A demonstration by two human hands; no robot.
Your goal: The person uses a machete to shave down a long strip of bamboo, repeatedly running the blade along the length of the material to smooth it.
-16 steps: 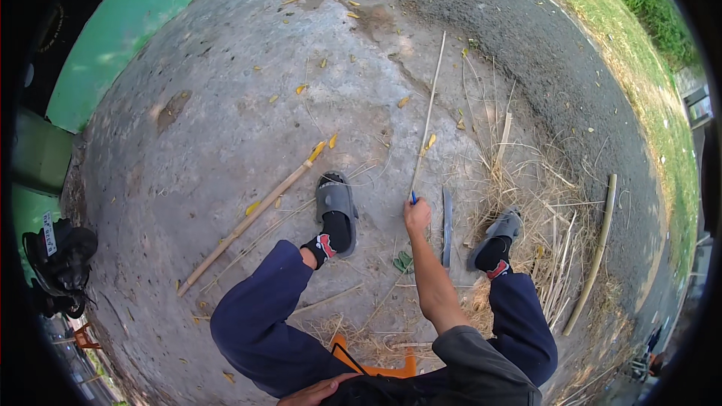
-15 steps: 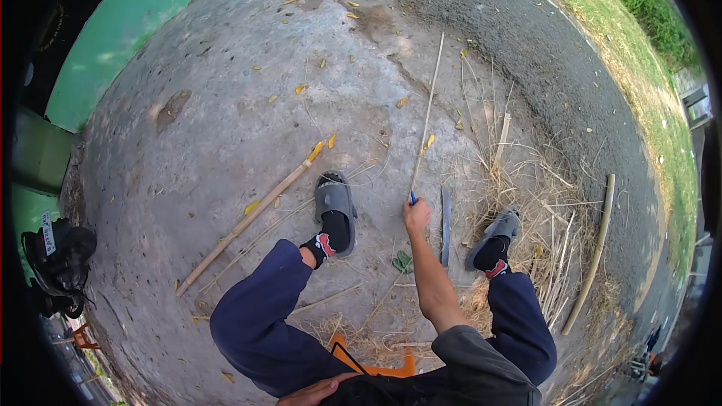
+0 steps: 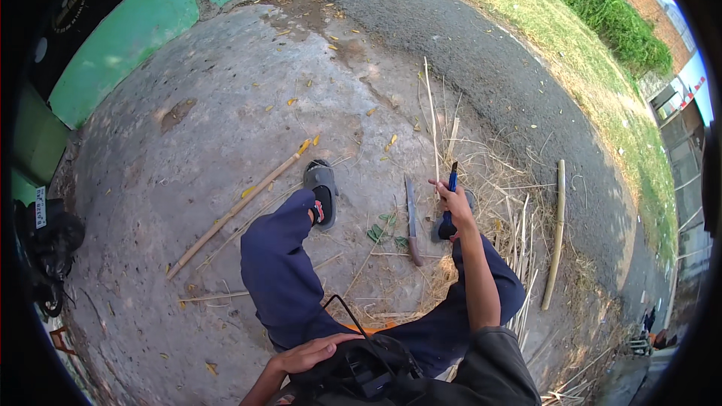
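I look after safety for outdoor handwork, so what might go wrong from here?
The right hand bare-handedly grips a blue cutter-like tool beside a thin pale strip; if its dark tip is a blade, a slip might cut the fingers.

The long knife lies uncovered between the feet, close to the right sandal; shifting that foot could bring it against the blade.

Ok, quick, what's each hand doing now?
Left hand: open, nothing visible in it.
Right hand: closed on a blue cutter; grip on the thin stick unclear.
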